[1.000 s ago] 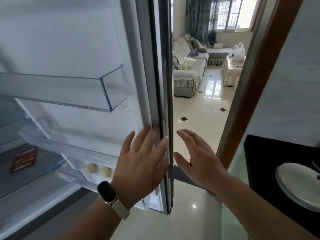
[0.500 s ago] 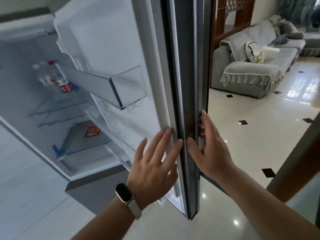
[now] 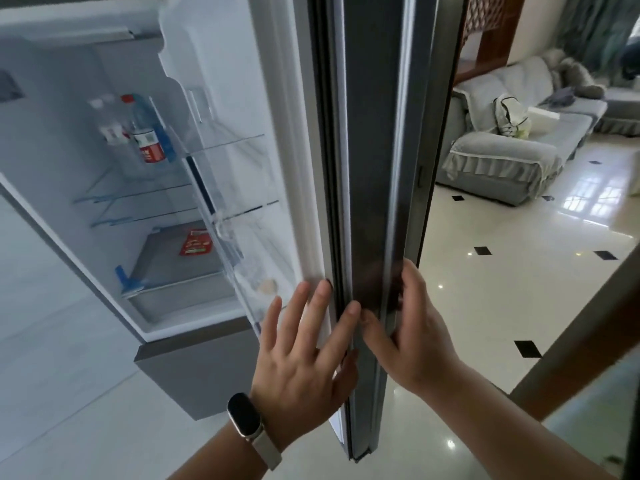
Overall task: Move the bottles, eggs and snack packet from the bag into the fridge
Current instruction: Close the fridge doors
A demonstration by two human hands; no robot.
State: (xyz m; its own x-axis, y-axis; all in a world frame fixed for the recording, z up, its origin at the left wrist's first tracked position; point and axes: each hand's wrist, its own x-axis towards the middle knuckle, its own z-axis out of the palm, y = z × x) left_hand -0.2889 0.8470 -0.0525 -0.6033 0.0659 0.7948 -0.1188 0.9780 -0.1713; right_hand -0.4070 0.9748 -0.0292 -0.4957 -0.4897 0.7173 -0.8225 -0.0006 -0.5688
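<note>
In the head view the bottles [image 3: 145, 133] and the snack packet [image 3: 195, 242] sit left of the fridge door [image 3: 370, 168], and an egg [image 3: 268, 286] lies in its tray. Loading seems done; only closing is left. Your left hand [image 3: 301, 358] presses flat on the door. Your right hand [image 3: 415, 327] now curls round its edge, where before the fingers lay straighter.

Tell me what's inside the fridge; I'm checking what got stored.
Bottles on an upper shelf, a red snack packet lower down, an egg in the door rack. The door covers its right side.

In the fridge [image 3: 52, 140]: three bottles [image 3: 148, 142] high up, one red snack packet [image 3: 195, 242] lower down; one egg [image 3: 268, 286] shows in its door [image 3: 374, 168].
</note>
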